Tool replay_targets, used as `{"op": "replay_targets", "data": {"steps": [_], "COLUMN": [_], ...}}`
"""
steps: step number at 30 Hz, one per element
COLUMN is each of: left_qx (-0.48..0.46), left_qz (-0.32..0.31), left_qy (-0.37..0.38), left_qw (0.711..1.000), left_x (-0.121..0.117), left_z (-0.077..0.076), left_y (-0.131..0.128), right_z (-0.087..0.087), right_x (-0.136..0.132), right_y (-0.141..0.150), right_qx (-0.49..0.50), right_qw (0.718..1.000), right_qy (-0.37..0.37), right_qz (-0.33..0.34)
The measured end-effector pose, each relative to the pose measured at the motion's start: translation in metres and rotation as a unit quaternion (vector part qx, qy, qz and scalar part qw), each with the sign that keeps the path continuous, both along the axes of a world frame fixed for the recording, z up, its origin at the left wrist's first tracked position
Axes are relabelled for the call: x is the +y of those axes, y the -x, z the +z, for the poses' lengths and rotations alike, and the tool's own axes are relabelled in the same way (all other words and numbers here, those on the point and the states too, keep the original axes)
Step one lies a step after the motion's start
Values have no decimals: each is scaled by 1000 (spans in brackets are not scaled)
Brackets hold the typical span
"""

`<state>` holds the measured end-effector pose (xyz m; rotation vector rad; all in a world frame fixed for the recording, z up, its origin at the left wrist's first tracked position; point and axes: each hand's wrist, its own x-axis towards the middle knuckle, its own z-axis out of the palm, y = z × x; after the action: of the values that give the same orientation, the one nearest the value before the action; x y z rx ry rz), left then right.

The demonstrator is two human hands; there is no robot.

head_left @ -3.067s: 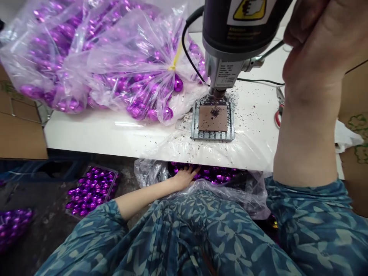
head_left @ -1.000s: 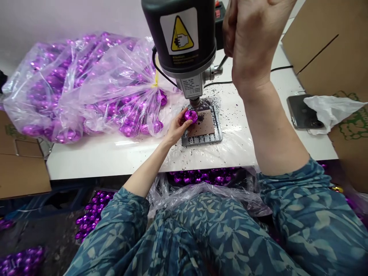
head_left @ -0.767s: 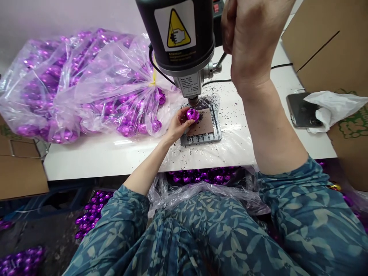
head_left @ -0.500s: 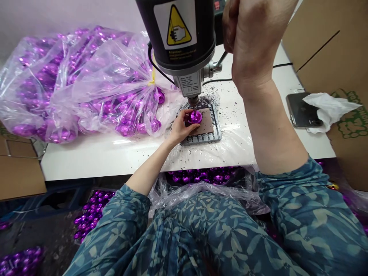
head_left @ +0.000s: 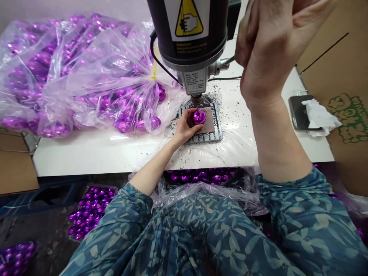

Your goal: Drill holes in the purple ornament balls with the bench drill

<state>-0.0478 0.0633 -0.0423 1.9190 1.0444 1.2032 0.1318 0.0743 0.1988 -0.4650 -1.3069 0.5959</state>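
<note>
Between the thumb and fingers of my left hand (head_left: 185,126) is a shiny purple faceted ball (head_left: 199,117), held on a brown board (head_left: 209,124). The board rests on the slotted metal base (head_left: 217,134) of a bench drill press (head_left: 191,50). Right above the ball is the drill chuck (head_left: 196,99); whether the bit touches the ball I cannot tell. My right hand (head_left: 266,46) is raised beside the motor housing, its fingers curled round the feed lever (head_left: 229,60), whose end is hidden in the grip.
A big clear bag (head_left: 94,76) of purple balls, tied in yellow, fills the table's left. Dark shavings surround the base. On the right lie a phone (head_left: 300,111) and crumpled tissue (head_left: 322,115) by a cardboard box (head_left: 342,69). More purple balls (head_left: 93,209) sit below the table edge.
My view has shifted slightly. The right hand has turned at the wrist on the lever, and its palm side shows more. The left hand stays at the ball beneath the chuck.
</note>
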Motion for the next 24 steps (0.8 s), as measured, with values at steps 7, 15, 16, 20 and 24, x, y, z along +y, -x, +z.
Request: {"op": "replay_targets", "data": {"steps": [7, 15, 16, 20, 24], "left_qx": [-5, 7, 7, 6, -4], "left_qz": [9, 12, 13, 16, 6], "left_qy": [16, 31, 32, 36, 32], "left_qw": [1000, 999, 999, 999, 999], "left_x": [-2, -4, -4, -5, -5], "left_z": [4, 7, 8, 10, 10], "left_y": [-1, -2, -2, -2, -2], "right_z": [-33, -55, -56, -67, -83], "right_x": [-6, -11, -10, -8, -7], "right_y": [9, 9, 10, 11, 3], "right_qx": [106, 76, 86, 75, 22], "right_qw": [983, 977, 975, 972, 975], "right_qy": [-126, -130, -131, -123, -100], "right_qz": [-81, -149, -158, -185, -196]}}
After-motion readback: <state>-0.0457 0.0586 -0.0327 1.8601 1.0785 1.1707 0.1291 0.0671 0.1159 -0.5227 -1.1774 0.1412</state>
